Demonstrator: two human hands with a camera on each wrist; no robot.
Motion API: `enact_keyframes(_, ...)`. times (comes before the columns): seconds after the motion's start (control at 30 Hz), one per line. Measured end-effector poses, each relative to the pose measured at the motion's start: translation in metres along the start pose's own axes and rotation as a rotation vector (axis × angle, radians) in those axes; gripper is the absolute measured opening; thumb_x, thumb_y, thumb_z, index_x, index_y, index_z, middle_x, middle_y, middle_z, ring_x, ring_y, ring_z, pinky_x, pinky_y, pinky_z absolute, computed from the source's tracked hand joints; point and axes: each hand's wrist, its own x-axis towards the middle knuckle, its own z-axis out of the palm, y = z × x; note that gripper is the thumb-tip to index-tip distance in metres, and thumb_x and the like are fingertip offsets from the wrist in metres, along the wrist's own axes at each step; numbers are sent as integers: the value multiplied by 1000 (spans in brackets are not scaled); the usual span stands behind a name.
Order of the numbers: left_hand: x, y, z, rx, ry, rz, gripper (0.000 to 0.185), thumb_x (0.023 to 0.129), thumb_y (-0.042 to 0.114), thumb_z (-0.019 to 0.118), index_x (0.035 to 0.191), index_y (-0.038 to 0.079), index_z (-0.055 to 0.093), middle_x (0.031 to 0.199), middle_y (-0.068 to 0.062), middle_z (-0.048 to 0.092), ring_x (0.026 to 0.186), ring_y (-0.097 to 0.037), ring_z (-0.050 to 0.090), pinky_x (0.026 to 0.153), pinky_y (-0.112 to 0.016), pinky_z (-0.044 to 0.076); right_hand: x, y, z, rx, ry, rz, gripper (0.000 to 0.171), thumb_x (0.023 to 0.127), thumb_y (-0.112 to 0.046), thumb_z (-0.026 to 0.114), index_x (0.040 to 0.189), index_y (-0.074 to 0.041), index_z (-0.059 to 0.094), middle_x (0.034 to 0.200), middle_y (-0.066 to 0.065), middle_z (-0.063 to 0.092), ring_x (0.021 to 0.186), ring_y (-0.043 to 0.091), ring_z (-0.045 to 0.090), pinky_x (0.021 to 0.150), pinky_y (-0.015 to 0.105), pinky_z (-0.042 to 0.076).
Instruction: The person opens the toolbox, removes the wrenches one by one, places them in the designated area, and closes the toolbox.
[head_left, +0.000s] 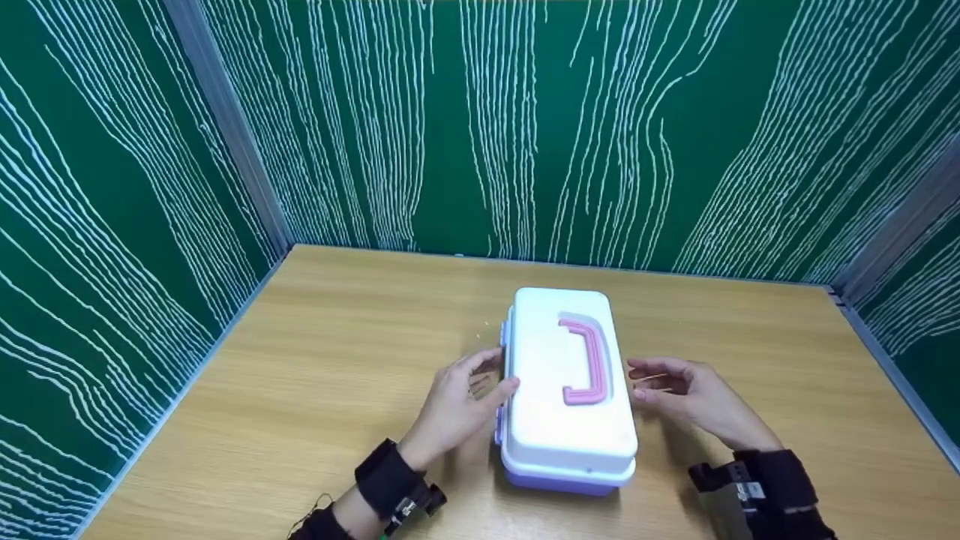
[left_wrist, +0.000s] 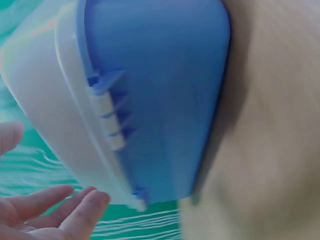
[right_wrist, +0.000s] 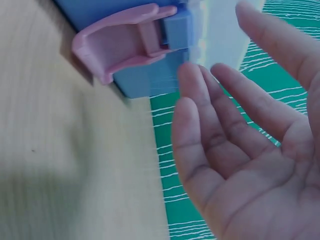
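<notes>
With the white-lidded, blue-based plastic case with a pink handle (head_left: pixel 566 390) lying mid-way on the wooden worktop (head_left: pixel 315 390), the open left hand (head_left: pixel 457 401) and open right hand (head_left: pixel 686 394) should close in evenly from both sides, the right fingers finding the pink plastic latch (right_wrist: pixel 120 42).

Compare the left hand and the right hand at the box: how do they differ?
The left hand touches the box, its thumb on the lid's left edge; the right hand sits just off the right side, and contact cannot be confirmed. The left hand is by the hinge side, seen in the left wrist view; the right hand is near the pink latch. Both have relaxed, straight fingers and grip nothing.
</notes>
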Motion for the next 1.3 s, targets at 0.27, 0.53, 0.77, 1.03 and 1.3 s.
enact_keyframes(0.27, 7, -11, 4, -97, -115, -152, 72, 90, 57, 66, 146, 14, 50, 137, -9, 62, 121, -26, 62, 102, -44, 53, -4, -6, 1, 64, -101, -39, 69, 86, -39, 77, 144, -11, 52, 139, 12, 60, 123, 29, 61, 92, 21, 55)
enact_keyframes(0.53, 8, -10, 7, -136, -120, -159, 70, 92, 55, 65, 146, 13, 50, 134, -10, 63, 118, -26, 64, 101, -41, 54, -4, -5, 3, 65, -156, -91, 74, 86, -34, 79, 145, -2, 48, 136, 19, 60, 119, 31, 62, 92, 21, 56)
enact_keyframes(0.77, 9, -9, 10, -151, -116, -163, 67, 93, 54, 65, 145, 14, 51, 132, -8, 64, 117, -24, 64, 101, -41, 54, -4, -3, 4, 35, -148, -63, 75, 85, -38, 79, 146, -6, 48, 137, 15, 60, 120, 29, 62, 92, 24, 57)
enact_keyframes(1.03, 14, -8, 19, -165, -133, -156, 65, 93, 53, 65, 145, 16, 52, 132, -7, 64, 117, -25, 64, 100, -40, 55, -7, 4, -6, 1, -146, -79, 74, 87, -35, 78, 146, -4, 47, 136, 16, 61, 121, 32, 62, 90, 20, 56)
enact_keyframes(1.3, 16, -2, 27, -166, -138, -182, 70, 91, 56, 66, 147, 18, 49, 136, -6, 62, 119, -25, 62, 100, -39, 55, -10, 10, -14, 26, -155, -84, 72, 89, -32, 76, 146, -1, 46, 139, 20, 58, 122, 33, 61, 91, 21, 56)
